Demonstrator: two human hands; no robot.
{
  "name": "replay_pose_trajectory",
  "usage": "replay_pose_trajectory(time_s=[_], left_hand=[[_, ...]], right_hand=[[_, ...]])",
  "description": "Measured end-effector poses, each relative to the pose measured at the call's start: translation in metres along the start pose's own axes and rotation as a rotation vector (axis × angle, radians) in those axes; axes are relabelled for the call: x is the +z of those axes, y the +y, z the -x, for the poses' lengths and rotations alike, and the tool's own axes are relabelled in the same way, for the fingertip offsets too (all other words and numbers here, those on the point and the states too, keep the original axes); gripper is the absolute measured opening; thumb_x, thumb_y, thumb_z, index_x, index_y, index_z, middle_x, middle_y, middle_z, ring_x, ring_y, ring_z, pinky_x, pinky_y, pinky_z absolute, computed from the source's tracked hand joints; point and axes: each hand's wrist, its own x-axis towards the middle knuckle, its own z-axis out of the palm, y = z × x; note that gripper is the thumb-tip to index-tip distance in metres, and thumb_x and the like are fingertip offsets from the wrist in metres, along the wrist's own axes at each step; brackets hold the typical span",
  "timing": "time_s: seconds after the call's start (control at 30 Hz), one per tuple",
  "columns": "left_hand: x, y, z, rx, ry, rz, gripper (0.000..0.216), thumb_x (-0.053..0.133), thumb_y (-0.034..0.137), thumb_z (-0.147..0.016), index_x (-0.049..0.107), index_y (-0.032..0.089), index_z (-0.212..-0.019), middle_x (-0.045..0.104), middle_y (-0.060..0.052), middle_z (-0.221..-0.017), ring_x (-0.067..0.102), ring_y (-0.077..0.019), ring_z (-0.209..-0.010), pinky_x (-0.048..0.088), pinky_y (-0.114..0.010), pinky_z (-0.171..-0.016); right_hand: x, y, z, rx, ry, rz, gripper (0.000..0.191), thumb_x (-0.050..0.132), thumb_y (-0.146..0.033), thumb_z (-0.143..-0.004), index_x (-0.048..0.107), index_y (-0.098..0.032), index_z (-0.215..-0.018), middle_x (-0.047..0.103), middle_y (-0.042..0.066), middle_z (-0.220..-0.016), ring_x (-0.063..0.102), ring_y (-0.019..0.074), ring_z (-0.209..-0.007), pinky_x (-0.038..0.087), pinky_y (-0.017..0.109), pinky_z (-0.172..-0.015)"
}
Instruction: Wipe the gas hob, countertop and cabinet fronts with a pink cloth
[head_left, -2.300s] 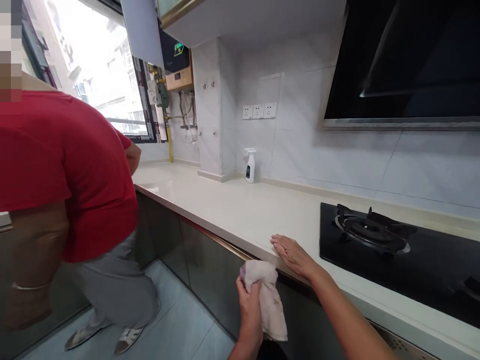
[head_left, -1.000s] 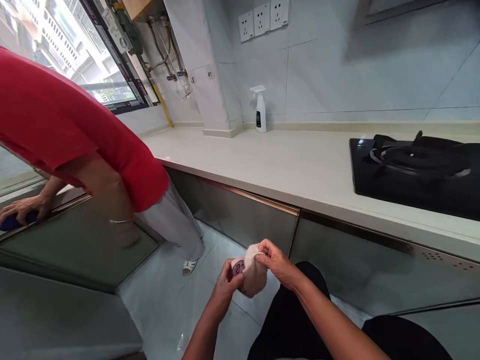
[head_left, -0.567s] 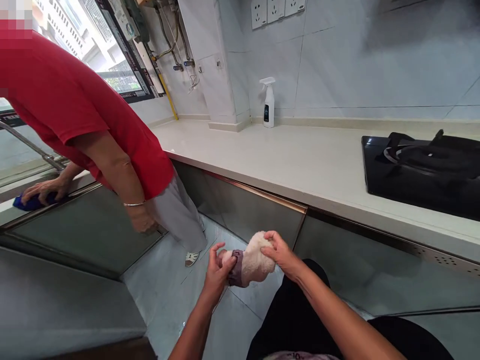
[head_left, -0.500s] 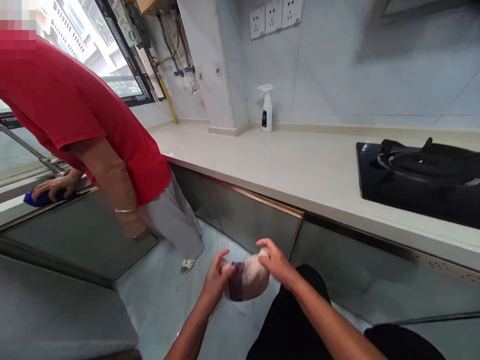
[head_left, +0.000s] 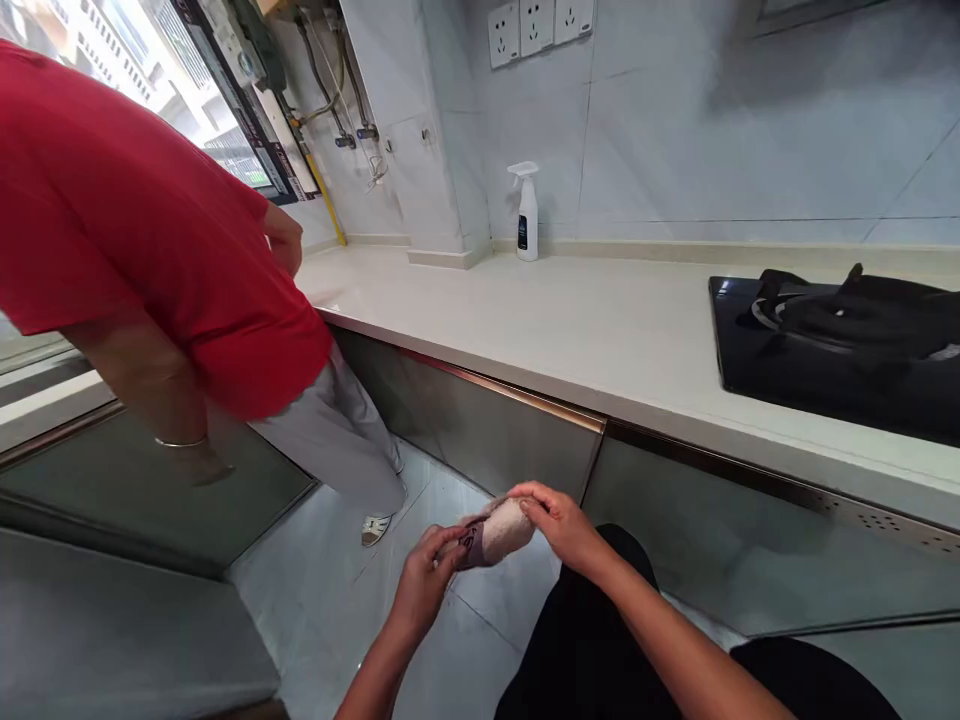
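Observation:
A small cream cloth point(head_left: 501, 530) with a purple-brown patch is bunched between both my hands, low in front of the cabinet doors. My left hand point(head_left: 421, 585) pinches its left end by the patch. My right hand point(head_left: 561, 523) grips its right end, fingers curled over the top. Both hands hang below the edge of the pale countertop point(head_left: 570, 330), above my dark trousers and the tiled floor.
A person in a red shirt point(head_left: 142, 240) and grey trousers bends over at the left, close by. A white spray bottle point(head_left: 526, 213) stands at the back wall. A black gas hob point(head_left: 840, 340) sits at the right. Grey cabinet doors point(head_left: 487, 420) run under the counter.
My hands have folded the cloth into a tighter, flatter roll and shifted slightly. The person in red has straightened and drawn the arm with the blue cloth out of sight.

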Motion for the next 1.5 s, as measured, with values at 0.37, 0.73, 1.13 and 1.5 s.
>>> replay_pose_trajectory(time_s=[0.37,0.73,1.13,1.5], left_hand=[[-0.001,0.012,-0.007,0.074,-0.016,-0.114,0.024,0.071,0.047,-0.077,0.084,0.028,-0.086,0.074,-0.006,-0.084,0.068,-0.0254,-0.084,0.055,-0.035,-0.078],[-0.01,0.173,-0.141,0.487,0.117,-0.137,0.026,0.068,0.04,-0.084,0.08,0.024,-0.1,0.077,-0.004,-0.095,0.068,-0.0218,-0.089,0.053,-0.032,-0.082],[0.041,0.167,-0.254,0.583,0.242,-0.269,0.02,0.058,0.026,-0.095,0.076,0.026,-0.102,0.077,-0.006,-0.12,0.066,-0.0243,-0.122,0.036,-0.05,-0.117],[0.059,0.13,-0.261,0.554,0.37,-0.266,0.037,0.038,0.028,-0.101,0.071,0.025,-0.116,0.073,-0.012,-0.135,0.059,-0.0257,-0.135,0.029,-0.05,-0.114]], right_hand=[[-0.015,-0.006,0.024,0.009,-0.067,0.233,0.065,0.059,-0.018,-0.072,0.066,-0.026,-0.136,0.068,0.007,-0.135,0.062,0.0251,-0.125,0.045,0.041,-0.109],[-0.108,-0.116,-0.068,-0.086,0.323,0.22,0.029,0.059,-0.048,-0.087,0.073,-0.025,-0.1,0.066,-0.002,-0.065,0.058,0.0174,-0.053,0.042,0.03,-0.053],[-0.088,-0.122,-0.157,-0.247,0.317,0.757,0.045,0.064,-0.02,-0.089,0.065,-0.022,-0.134,0.047,0.015,-0.159,0.038,0.0331,-0.149,0.027,0.057,-0.125],[-0.043,-0.115,-0.192,-0.119,0.167,1.216,0.08,0.073,-0.035,-0.091,0.037,-0.019,-0.16,0.036,0.021,-0.165,0.03,0.0458,-0.151,0.027,0.072,-0.117]])
